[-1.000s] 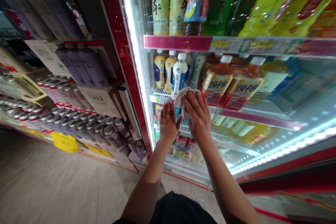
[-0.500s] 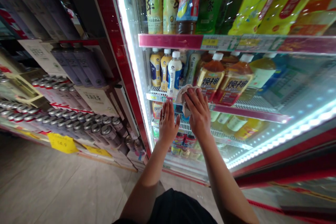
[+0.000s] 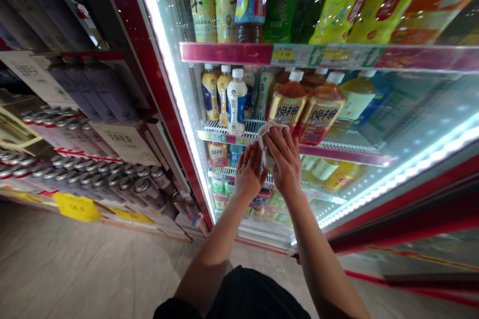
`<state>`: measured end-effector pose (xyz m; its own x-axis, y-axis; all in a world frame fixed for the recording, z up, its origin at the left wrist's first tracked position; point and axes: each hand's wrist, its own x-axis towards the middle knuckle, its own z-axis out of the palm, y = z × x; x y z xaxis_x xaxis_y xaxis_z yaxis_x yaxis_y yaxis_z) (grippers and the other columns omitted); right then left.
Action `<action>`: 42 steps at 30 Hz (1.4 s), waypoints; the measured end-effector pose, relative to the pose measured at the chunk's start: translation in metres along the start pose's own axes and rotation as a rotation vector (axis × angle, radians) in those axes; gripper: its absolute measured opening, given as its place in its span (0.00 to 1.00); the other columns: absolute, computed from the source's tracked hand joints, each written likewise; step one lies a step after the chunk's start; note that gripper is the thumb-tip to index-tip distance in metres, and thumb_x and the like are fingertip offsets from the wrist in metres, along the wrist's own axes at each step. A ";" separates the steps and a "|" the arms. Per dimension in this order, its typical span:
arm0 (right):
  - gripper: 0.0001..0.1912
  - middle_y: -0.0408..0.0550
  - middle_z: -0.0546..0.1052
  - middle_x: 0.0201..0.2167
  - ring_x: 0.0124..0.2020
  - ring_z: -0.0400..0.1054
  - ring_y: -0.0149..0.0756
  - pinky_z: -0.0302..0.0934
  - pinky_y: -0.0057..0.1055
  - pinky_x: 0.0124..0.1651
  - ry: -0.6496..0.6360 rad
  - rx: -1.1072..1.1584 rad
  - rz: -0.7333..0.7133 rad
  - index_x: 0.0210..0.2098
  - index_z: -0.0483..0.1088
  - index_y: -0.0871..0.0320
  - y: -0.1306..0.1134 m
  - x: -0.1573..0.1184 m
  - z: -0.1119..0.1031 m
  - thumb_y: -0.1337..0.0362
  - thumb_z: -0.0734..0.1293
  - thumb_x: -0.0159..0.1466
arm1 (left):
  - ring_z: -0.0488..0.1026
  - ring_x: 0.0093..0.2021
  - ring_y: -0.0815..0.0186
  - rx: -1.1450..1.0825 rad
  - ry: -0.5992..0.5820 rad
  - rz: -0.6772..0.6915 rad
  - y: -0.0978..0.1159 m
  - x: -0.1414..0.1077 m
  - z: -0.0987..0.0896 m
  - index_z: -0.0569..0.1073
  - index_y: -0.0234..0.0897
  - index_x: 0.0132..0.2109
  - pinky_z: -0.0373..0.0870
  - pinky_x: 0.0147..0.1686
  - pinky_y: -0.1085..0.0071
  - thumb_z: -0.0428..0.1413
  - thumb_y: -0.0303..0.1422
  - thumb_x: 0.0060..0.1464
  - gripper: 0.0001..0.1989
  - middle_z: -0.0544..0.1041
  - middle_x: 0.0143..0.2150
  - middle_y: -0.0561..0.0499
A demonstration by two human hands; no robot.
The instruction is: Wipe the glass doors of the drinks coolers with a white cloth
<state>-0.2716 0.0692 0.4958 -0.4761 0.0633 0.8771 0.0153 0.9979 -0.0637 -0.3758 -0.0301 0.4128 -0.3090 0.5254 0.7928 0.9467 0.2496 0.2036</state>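
Observation:
My right hand (image 3: pixel 285 162) presses a pale, crumpled cloth (image 3: pixel 265 134) against the glass door of a lit drinks cooler. The fingers lie over the cloth and cover most of it. Close beside it on the left, my left hand (image 3: pixel 250 172) rests with its fingers stretched out and apart from the cloth, with a ring on one finger. It holds nothing. Behind the glass, just above the hands, stand a white-capped bottle with a blue and white label (image 3: pixel 237 102) and amber drink bottles (image 3: pixel 287 99).
A pink-edged shelf (image 3: pixel 232 53) with tall bottles and cartons runs above. Bright light strips (image 3: pixel 164 60) border the glass. On the left stand shelves of grey-lilac bottles (image 3: pixel 107 92) and rows of cans (image 3: pixel 123 184), with a yellow price sign (image 3: pixel 77 207). The tiled floor (image 3: pixel 112 264) lies below.
Both hands have moved to the right across the glass, the cloth travelling under my right hand. My left hand is now nearer the right one. The view has shifted slightly.

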 end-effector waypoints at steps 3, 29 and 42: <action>0.43 0.43 0.67 0.76 0.80 0.52 0.49 0.56 0.60 0.78 -0.061 0.008 -0.027 0.81 0.42 0.37 0.004 -0.010 -0.004 0.75 0.57 0.74 | 0.55 0.81 0.45 0.001 0.001 0.019 -0.007 -0.005 0.011 0.44 0.34 0.82 0.56 0.79 0.45 0.47 0.42 0.76 0.38 0.59 0.81 0.35; 0.44 0.37 0.61 0.78 0.81 0.48 0.50 0.51 0.61 0.81 0.009 0.058 -0.041 0.80 0.40 0.34 0.035 -0.015 -0.029 0.77 0.55 0.74 | 0.63 0.78 0.48 0.354 0.106 0.018 -0.008 0.001 0.013 0.25 0.35 0.81 0.61 0.77 0.51 0.45 0.47 0.76 0.45 0.55 0.81 0.32; 0.43 0.34 0.60 0.79 0.80 0.50 0.50 0.53 0.61 0.80 0.095 0.039 0.010 0.79 0.45 0.31 0.041 -0.021 -0.038 0.77 0.57 0.75 | 0.64 0.77 0.46 0.260 0.096 -0.012 -0.006 -0.001 0.015 0.24 0.38 0.81 0.60 0.77 0.49 0.45 0.48 0.76 0.44 0.54 0.82 0.34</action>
<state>-0.2275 0.1090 0.4924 -0.3901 0.0768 0.9176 -0.0153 0.9958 -0.0899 -0.3828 -0.0199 0.4017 -0.2985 0.4446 0.8445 0.8841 0.4622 0.0691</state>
